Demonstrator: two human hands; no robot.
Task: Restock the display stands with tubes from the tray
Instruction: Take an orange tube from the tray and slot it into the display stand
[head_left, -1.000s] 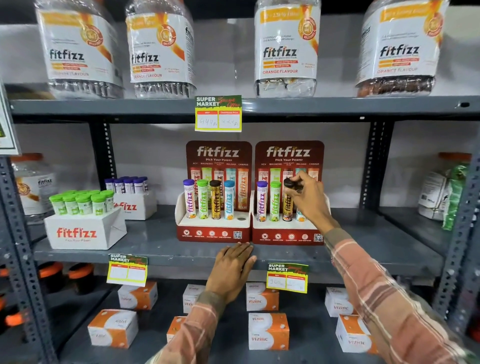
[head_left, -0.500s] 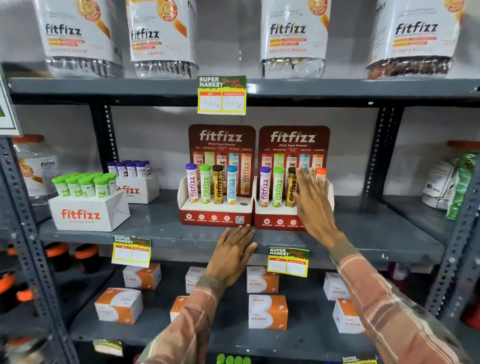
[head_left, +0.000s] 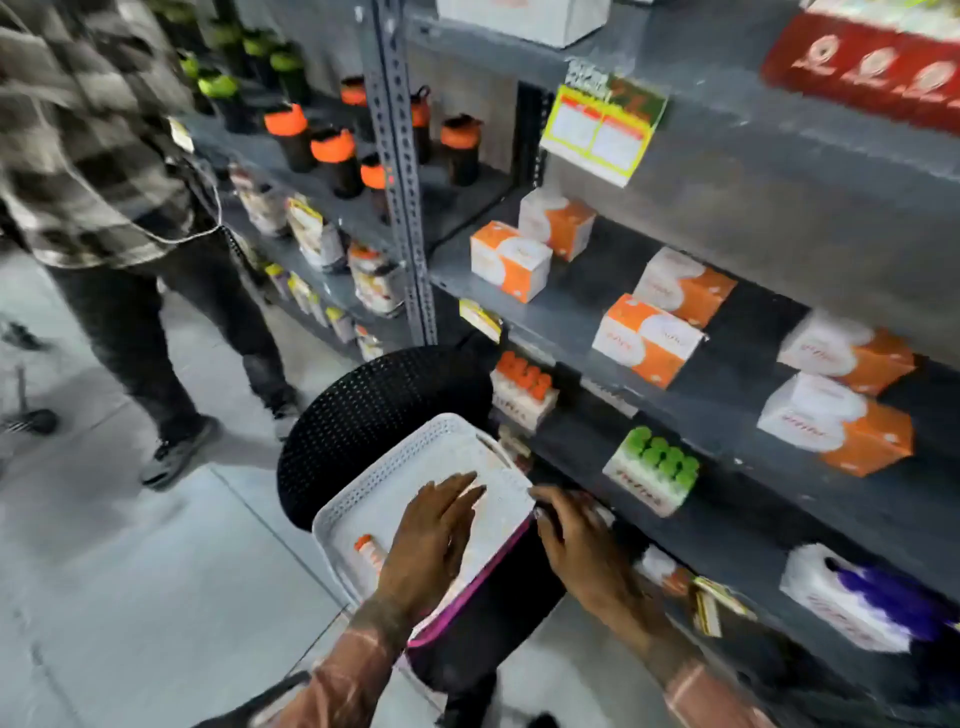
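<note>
A white perforated tray (head_left: 387, 465) rests on a black mesh stool (head_left: 363, 402) in front of the shelves. One orange-capped tube (head_left: 368, 550) lies in the tray near its front left corner. My left hand (head_left: 431, 530) hovers flat over the tray's middle with fingers apart, hiding whatever is beneath it. My right hand (head_left: 576, 540) lies at the tray's right edge, fingers stretched out and touching the rim, holding nothing that I can see. The red base of a display stand (head_left: 872, 62) shows blurred at the top right, on the shelf above.
Another person (head_left: 104, 156) in a checked shirt stands at the left on the grey floor. The shelves hold orange-and-white boxes (head_left: 511, 260), a box of green-capped tubes (head_left: 654, 467), one of purple-capped tubes (head_left: 862, 597) and orange-lidded shakers (head_left: 332, 150).
My view has swung down and left from the display stands to the tray on the stool. Both hands have left the shelf and dropped to the tray.
</note>
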